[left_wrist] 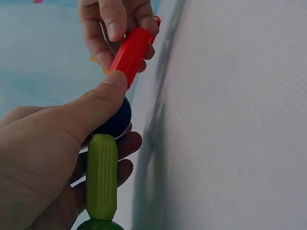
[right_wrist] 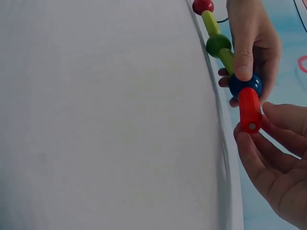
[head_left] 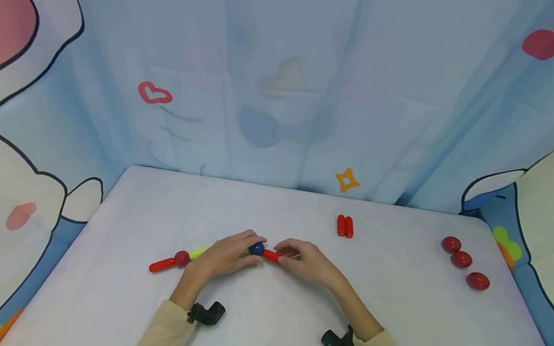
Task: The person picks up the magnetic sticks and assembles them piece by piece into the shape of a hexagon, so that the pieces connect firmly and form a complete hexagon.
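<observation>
A chain of ribbed rods and balls lies across the table in the head view. From its left end come a red rod (head_left: 162,265), a red ball (head_left: 182,258), a yellow rod (right_wrist: 211,23), a green ball (right_wrist: 218,45), a yellow-green rod (left_wrist: 101,177) and a dark blue ball (head_left: 256,249). My left hand (head_left: 227,255) grips the blue ball between thumb and fingers. Against that ball sits another red rod (right_wrist: 249,108), a small grey disc showing in its free end. My right hand (head_left: 311,264) holds this rod by its outer part with thumb and fingertips.
Two red rods (head_left: 345,226) lie side by side toward the table's back edge. At the right are three red balls: one at the back (head_left: 451,244), a middle one (head_left: 461,259) and a front one (head_left: 478,281). A printed curtain (head_left: 278,156) hangs behind the white table (head_left: 273,326).
</observation>
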Motion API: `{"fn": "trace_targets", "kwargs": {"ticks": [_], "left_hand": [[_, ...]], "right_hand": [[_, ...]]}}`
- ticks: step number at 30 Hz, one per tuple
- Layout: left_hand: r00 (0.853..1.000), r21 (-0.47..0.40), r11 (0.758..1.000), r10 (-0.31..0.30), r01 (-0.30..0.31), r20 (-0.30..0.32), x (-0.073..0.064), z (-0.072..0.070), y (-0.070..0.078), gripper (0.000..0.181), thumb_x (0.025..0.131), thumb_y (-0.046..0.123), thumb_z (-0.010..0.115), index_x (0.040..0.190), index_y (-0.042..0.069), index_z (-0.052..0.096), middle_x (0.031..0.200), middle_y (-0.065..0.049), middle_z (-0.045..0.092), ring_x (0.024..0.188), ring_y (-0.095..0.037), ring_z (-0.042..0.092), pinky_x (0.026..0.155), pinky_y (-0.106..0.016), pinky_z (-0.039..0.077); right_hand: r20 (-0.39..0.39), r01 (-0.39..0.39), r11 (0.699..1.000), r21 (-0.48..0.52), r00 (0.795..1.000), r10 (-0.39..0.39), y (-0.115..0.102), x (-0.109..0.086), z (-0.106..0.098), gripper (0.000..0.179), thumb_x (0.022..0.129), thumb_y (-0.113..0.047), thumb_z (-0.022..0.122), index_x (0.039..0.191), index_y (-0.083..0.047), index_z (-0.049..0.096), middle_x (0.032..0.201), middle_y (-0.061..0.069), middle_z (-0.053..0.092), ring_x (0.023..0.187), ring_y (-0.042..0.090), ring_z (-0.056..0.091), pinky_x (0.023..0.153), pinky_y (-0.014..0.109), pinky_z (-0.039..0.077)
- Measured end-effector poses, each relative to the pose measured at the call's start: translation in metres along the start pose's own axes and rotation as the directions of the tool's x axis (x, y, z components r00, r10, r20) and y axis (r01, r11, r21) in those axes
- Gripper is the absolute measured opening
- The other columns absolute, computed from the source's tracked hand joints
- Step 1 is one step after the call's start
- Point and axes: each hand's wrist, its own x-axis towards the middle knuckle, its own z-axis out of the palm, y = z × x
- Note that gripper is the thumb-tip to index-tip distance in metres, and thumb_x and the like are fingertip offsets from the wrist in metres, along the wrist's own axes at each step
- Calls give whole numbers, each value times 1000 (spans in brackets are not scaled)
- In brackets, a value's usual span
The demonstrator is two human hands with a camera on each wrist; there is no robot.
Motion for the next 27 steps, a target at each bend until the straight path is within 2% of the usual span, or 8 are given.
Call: {"fn": "trace_targets", "kwargs": {"ticks": [7,10,12,16,22,27], "left_hand": [[998,-1,999,-52,52,-29,-2,-1,-1,41,93,32,65,130,18,52,121,3,60,102,-10,59,93,-32,53],[998,23,999,-43,44,-47,-1,-1,-1,40,94,28,62,132,21,52,121,3,60,101,-10,59,91,-33,53],[998,49,998,-29,31,-59,-1,-1,-1,39,95,28,61,133,24,53,119,5,59,97,-9,58,85,-30,54],[997,91,996,-6,13,-80,0,-1,-1,36,95,24,59,131,29,56,116,8,58,92,-7,55,75,-25,51],[994,98,995,6,5,-112,-1,-1,-1,38,93,17,55,130,27,58,120,6,60,103,-9,54,82,-29,53],[993,94,996,2,9,-116,-2,-2,-1,46,94,13,52,138,29,52,123,5,60,110,-10,54,86,-32,54]], "right_hand": [[-68,-54,998,36,996,56,2,-3,-21,29,94,-21,62,121,-8,64,111,5,69,100,19,63,87,31,55],[-87,-71,996,57,993,76,3,-4,-31,30,95,-22,62,122,-8,64,112,6,68,99,20,62,82,28,55],[-91,-80,994,73,992,87,4,-5,-36,32,95,-23,62,123,-8,63,113,8,68,99,20,62,80,27,54],[-94,-83,992,95,991,92,7,-8,-46,34,95,-24,62,125,-7,61,115,12,68,100,24,64,81,32,55],[-106,-66,990,124,991,79,10,-11,-54,35,95,-22,61,126,-5,60,114,16,68,101,30,66,83,35,56],[-107,-52,990,134,992,67,12,-12,-57,37,95,-24,62,126,-4,59,116,17,67,101,29,67,84,33,56]]}}
